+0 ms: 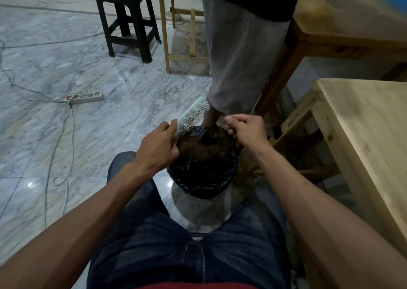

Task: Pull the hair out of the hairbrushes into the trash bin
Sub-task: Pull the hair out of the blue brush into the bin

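My left hand (157, 144) grips the handle of a pale blue-white hairbrush (193, 114), whose bristles face right and down over the far left rim of the trash bin. The trash bin (220, 185) stands on the floor between my knees, lined with a black bag and holding a mound of brown hair (199, 147). My right hand (245, 127) hovers over the bin's far right rim with its fingers curled; thumb and fingertips are pinched together, and I cannot tell whether any hair is between them.
Another person's legs in a grey garment (237, 57) stand just behind the bin. A light wooden table (361, 134) is on the right, a second wooden table (330, 24) behind it. A black stool (127, 17) and a power strip (84, 97) with cables lie on the marble floor at left.
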`<action>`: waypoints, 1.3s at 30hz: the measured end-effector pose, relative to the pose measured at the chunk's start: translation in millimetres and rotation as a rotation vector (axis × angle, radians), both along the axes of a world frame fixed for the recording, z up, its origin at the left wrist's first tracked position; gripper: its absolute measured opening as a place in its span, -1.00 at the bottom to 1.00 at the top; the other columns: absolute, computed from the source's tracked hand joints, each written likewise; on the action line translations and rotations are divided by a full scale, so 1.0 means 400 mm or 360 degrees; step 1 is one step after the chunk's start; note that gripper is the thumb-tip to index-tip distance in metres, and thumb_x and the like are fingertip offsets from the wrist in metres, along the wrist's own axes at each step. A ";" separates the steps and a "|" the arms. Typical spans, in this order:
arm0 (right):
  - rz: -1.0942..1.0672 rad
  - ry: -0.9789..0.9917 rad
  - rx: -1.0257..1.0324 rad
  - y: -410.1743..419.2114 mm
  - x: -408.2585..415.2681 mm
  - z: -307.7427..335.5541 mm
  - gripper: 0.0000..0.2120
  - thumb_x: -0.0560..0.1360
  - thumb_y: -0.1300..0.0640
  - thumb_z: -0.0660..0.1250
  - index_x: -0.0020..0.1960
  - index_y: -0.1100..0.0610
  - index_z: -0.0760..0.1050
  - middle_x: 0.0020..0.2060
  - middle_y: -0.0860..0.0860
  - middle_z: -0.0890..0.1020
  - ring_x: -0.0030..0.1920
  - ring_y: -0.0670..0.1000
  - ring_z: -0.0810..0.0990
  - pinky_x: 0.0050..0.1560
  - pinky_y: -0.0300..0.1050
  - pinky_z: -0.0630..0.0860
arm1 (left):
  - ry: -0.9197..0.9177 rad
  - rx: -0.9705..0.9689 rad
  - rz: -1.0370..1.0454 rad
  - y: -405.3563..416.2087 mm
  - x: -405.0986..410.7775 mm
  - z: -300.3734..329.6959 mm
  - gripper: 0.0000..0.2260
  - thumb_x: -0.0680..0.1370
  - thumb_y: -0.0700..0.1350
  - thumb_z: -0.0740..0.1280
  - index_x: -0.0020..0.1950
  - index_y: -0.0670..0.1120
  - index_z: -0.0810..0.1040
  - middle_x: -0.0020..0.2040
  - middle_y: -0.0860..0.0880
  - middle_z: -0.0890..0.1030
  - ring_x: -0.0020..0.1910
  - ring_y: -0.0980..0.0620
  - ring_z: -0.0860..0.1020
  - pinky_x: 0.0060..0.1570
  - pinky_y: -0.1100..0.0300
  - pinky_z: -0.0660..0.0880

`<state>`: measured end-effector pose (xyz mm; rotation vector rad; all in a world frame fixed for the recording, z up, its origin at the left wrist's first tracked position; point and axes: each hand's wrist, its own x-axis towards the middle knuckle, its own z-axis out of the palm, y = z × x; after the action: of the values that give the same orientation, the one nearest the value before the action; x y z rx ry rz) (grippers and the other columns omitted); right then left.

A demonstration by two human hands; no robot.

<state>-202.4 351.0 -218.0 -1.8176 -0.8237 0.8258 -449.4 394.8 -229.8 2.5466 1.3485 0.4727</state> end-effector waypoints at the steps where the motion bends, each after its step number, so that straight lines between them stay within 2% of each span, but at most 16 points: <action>1: -0.0002 -0.0019 -0.0053 -0.010 0.004 0.003 -0.87 0.58 0.13 0.46 -0.14 0.04 0.72 -0.34 -0.04 0.70 -0.36 -0.12 0.59 -0.31 -0.29 0.51 | -0.0038 0.0003 0.0036 0.006 -0.003 0.003 -0.63 0.51 -0.11 0.20 0.30 -0.17 0.42 -0.19 -0.04 0.35 -0.37 -0.15 0.36 -0.41 0.11 0.24; 5: 0.0277 -0.0022 -0.0290 -0.025 0.003 -0.001 -0.87 0.62 0.09 0.40 0.07 0.09 0.71 -0.15 -0.04 0.74 -0.20 -0.10 0.65 -0.27 -0.28 0.56 | -0.0065 0.0017 0.0026 0.015 -0.007 0.008 -0.69 0.54 -0.17 0.23 0.27 -0.18 0.43 -0.20 -0.01 0.32 -0.37 -0.10 0.31 -0.40 0.16 0.17; 7: 0.0460 -0.0150 -0.0402 -0.018 -0.006 -0.003 -0.74 0.61 0.03 0.39 0.27 0.05 0.64 0.11 0.00 0.72 0.08 -0.02 0.68 0.00 -0.15 0.64 | -0.0062 0.0010 0.0014 0.014 -0.002 0.005 -0.66 0.50 -0.16 0.22 0.27 -0.17 0.43 -0.19 -0.01 0.33 -0.37 -0.09 0.32 -0.41 0.17 0.17; 9: 0.0524 -0.0316 -0.0489 -0.005 -0.016 0.004 -0.48 0.54 -0.03 0.40 0.49 0.02 0.48 0.38 0.03 0.58 0.36 0.04 0.55 0.34 0.03 0.53 | -0.0023 -0.0021 -0.0010 0.011 0.002 0.003 -0.63 0.48 -0.18 0.24 0.29 -0.15 0.43 -0.18 -0.04 0.37 -0.37 -0.12 0.35 -0.43 0.15 0.21; 11: 0.0506 -0.0272 -0.0408 0.008 -0.026 0.021 -0.32 0.48 -0.03 0.41 0.58 -0.01 0.35 0.50 0.03 0.45 0.48 0.05 0.43 0.44 0.04 0.41 | -0.0005 -0.0031 -0.0067 0.009 0.005 0.003 -0.61 0.48 -0.18 0.25 0.31 -0.13 0.42 -0.16 -0.07 0.40 -0.37 -0.16 0.40 -0.44 0.13 0.25; 14: 0.0543 0.0159 -0.0205 0.026 -0.035 0.028 -0.27 0.39 -0.12 0.45 0.54 -0.04 0.41 0.43 -0.02 0.54 0.41 -0.02 0.50 0.43 0.04 0.42 | -0.0042 -0.0011 -0.0179 0.006 0.011 0.012 -0.59 0.46 -0.17 0.28 0.32 -0.11 0.42 -0.16 -0.08 0.43 -0.37 -0.19 0.44 -0.47 0.06 0.37; 18: 0.0620 0.0646 -0.0032 0.029 -0.040 0.016 -0.74 0.57 0.03 0.46 0.19 0.15 0.63 0.05 0.08 0.75 0.00 -0.02 0.73 0.01 -0.15 0.63 | -0.0091 0.0029 -0.0283 0.009 0.026 0.029 -0.57 0.46 -0.15 0.29 0.34 -0.09 0.43 -0.15 -0.07 0.45 -0.36 -0.19 0.46 -0.46 0.00 0.45; 21: 0.0523 0.0478 -0.0005 0.022 -0.044 0.009 -0.77 0.56 0.04 0.47 -0.08 0.22 0.65 -0.30 0.00 0.73 -0.37 -0.13 0.62 -0.31 -0.32 0.54 | -0.0067 0.0079 -0.0290 0.020 0.029 0.039 -0.59 0.49 -0.10 0.25 0.34 -0.11 0.44 -0.12 -0.09 0.47 -0.37 -0.20 0.46 -0.48 -0.01 0.46; 23: 0.0437 0.0322 -0.0011 0.018 -0.033 0.001 -0.81 0.55 0.05 0.49 -0.17 0.15 0.68 -0.42 -0.06 0.66 -0.45 -0.16 0.52 -0.37 -0.35 0.47 | 0.0006 0.0110 -0.0266 0.026 0.030 0.038 -0.59 0.50 -0.08 0.23 0.35 -0.12 0.43 -0.10 -0.11 0.48 -0.39 -0.21 0.45 -0.51 0.05 0.41; 28: 0.0298 0.0251 0.0092 -0.004 0.000 0.008 -0.85 0.57 0.10 0.48 -0.17 0.08 0.73 -0.42 -0.04 0.64 -0.43 -0.15 0.50 -0.33 -0.34 0.47 | 0.0126 0.0037 -0.0034 0.032 0.026 0.025 -0.65 0.54 -0.17 0.28 0.32 -0.16 0.42 -0.05 -0.16 0.48 -0.36 -0.20 0.42 -0.44 0.12 0.24; 31: 0.0257 0.0243 0.0129 -0.011 0.009 0.007 -0.87 0.58 0.14 0.46 -0.13 0.09 0.73 -0.36 -0.03 0.68 -0.35 -0.11 0.57 -0.23 -0.25 0.51 | 0.0159 -0.0004 0.0058 0.030 0.018 0.018 -0.71 0.56 -0.15 0.27 0.27 -0.17 0.42 -0.05 -0.16 0.48 -0.35 -0.16 0.39 -0.42 0.13 0.21; 33: 0.0463 -0.0050 -0.0079 -0.011 0.017 -0.001 -0.88 0.60 0.16 0.42 0.09 0.07 0.73 -0.09 -0.02 0.75 -0.05 -0.08 0.67 0.00 -0.20 0.52 | 0.0153 -0.0016 0.0057 0.028 0.018 0.016 -0.71 0.56 -0.15 0.28 0.27 -0.16 0.42 -0.05 -0.15 0.48 -0.34 -0.19 0.42 -0.42 0.12 0.23; 35: 0.0704 -0.0409 -0.0371 -0.010 0.013 -0.006 -0.59 0.59 0.09 0.41 0.43 0.05 0.56 0.31 0.01 0.63 0.34 -0.02 0.56 0.24 -0.19 0.44 | 0.0129 -0.0009 0.0030 0.024 0.026 0.020 -0.69 0.54 -0.15 0.29 0.27 -0.14 0.42 -0.05 -0.15 0.48 -0.33 -0.23 0.45 -0.42 0.10 0.25; 36: 0.0689 -0.0449 -0.0426 -0.007 0.006 -0.005 -0.47 0.57 0.02 0.41 0.52 0.04 0.46 0.43 0.01 0.53 0.44 0.02 0.49 0.32 -0.14 0.42 | 0.0111 0.0002 0.0014 0.022 0.032 0.023 -0.69 0.53 -0.16 0.29 0.27 -0.14 0.43 -0.05 -0.14 0.49 -0.33 -0.24 0.46 -0.43 0.10 0.26; 37: 0.0605 -0.0418 -0.0403 -0.005 -0.004 0.002 -0.41 0.56 -0.06 0.41 0.55 0.03 0.42 0.46 0.01 0.49 0.47 0.03 0.46 0.37 -0.08 0.42 | 0.0089 0.0015 0.0001 0.019 0.036 0.027 -0.68 0.53 -0.16 0.30 0.28 -0.13 0.43 -0.05 -0.14 0.49 -0.33 -0.24 0.47 -0.44 0.09 0.28; 39: 0.0384 -0.0252 -0.0241 -0.002 -0.026 0.022 -0.45 0.54 -0.20 0.40 0.43 0.06 0.53 0.34 0.01 0.61 0.36 0.02 0.56 0.32 -0.07 0.48 | 0.0046 0.0030 -0.0014 0.013 0.045 0.032 -0.69 0.55 -0.14 0.29 0.29 -0.12 0.44 -0.05 -0.12 0.50 -0.33 -0.24 0.47 -0.45 0.04 0.38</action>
<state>-212.9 350.1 -209.0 -1.9605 -1.1257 0.9260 -431.6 400.0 -217.1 2.5835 1.3480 0.4506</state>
